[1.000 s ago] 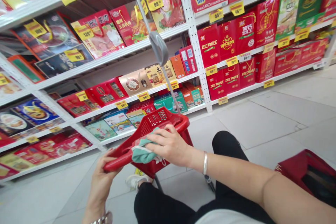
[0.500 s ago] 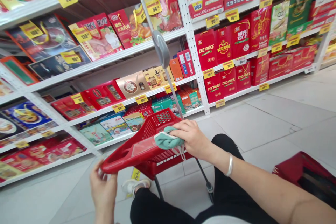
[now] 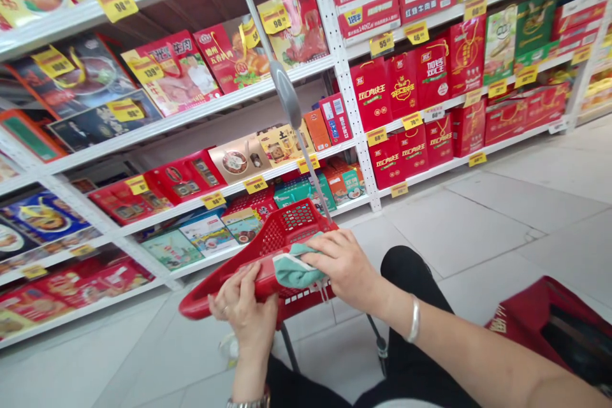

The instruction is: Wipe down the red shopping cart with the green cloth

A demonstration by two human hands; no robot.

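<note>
A red plastic shopping basket (image 3: 201, 299) with perforated walls tilts in front of me, thin dark legs below it. My left hand (image 3: 251, 306) is closed over its near side, fingers on top and thumb out of sight. Against that same side, to the right, my right hand (image 3: 342, 261) presses a bunched green cloth (image 3: 296, 271) with white edging, its fingers closed on it. White strings hang under the cloth. From the basket's far end rises a long metal pole with a grey plastic grip (image 3: 287, 99).
White store shelving (image 3: 340, 64) full of boxed goods and yellow price tags stands close ahead. My knee (image 3: 415, 280) is just right of the basket. A dark red bag (image 3: 545, 325) rests on the tiled floor (image 3: 468, 248) at right.
My left hand has moved right, from the basket's left end onto its near side beside the cloth. My right hand and the cloth have shifted slightly left.
</note>
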